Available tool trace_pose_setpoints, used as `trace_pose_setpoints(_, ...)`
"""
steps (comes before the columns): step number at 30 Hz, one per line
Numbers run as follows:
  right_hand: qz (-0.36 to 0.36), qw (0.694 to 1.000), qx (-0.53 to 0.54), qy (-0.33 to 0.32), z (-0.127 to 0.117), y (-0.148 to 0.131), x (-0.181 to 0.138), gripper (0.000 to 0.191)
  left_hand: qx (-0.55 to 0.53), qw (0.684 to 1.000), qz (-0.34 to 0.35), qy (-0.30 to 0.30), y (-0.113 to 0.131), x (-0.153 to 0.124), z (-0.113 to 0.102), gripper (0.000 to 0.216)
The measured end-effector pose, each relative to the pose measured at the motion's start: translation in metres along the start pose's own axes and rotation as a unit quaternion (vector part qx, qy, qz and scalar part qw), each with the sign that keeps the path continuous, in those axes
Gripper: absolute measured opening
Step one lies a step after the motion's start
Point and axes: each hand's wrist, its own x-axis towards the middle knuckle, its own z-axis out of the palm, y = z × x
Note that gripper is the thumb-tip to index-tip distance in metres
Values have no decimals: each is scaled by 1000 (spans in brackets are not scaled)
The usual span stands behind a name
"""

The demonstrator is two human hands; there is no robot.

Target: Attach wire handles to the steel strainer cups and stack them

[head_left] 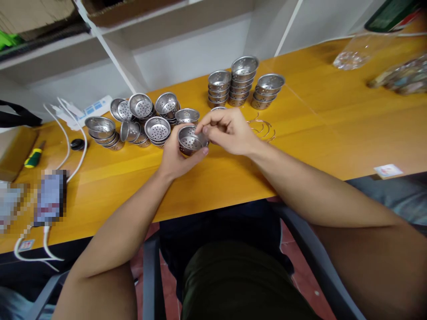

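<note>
Tabletop [320, 124] open right of wire rings [267, 126] — cup cluster [158, 129] blocks left, cup stacks [240, 83] (tall) beyond.

Dark green top [240, 284], blue-black lap garment [216, 229]; bare arms [310, 195], bare left hand [176, 161], bare right hand [231, 130]

On the left of the wooden table [333, 138], 2 white cables [86, 147] run either side of a round black object [77, 144], near a green-and-yellow screwdriver [32, 158] and blurred phone [50, 198], while a clear bottle [352, 58] and crumpled bag [405, 76] sit far right.
</note>
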Motion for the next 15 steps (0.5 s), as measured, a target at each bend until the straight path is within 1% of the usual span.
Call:
trace_pose_setpoints(2, -2, 996, 51, -75, -10, -4, 1, 27, -31, 1000, 1, 3, -3, 0, -2, 72)
trace_pose_setpoints(4, 5, 989, 90, -116, -17, -6, 3, 37, -58, 998, 2, -4, -6, 0, -3, 71)
trace_pose_setpoints(7, 26, 986, 114, -120, -18, -7, 4, 46, -57, 998, -3, -16, -9, -1, -3, 86)
trace_pose_setpoints(9, 33, 987, 115, -111, -17, -6, 4, 47, -39, 999, -6, -13, -9, -2, -1, 89)
trace_pose_setpoints(13, 25, 990, 95, -99, -13, -5, 2, 45, -16, 1000, 7, -1, -5, -1, -1, 72)
trace_pose_setpoints(15, 23, 992, 76, -95, -12, -5, 1, 46, -4, 1000, 7, -2, -5, 0, -2, 71)
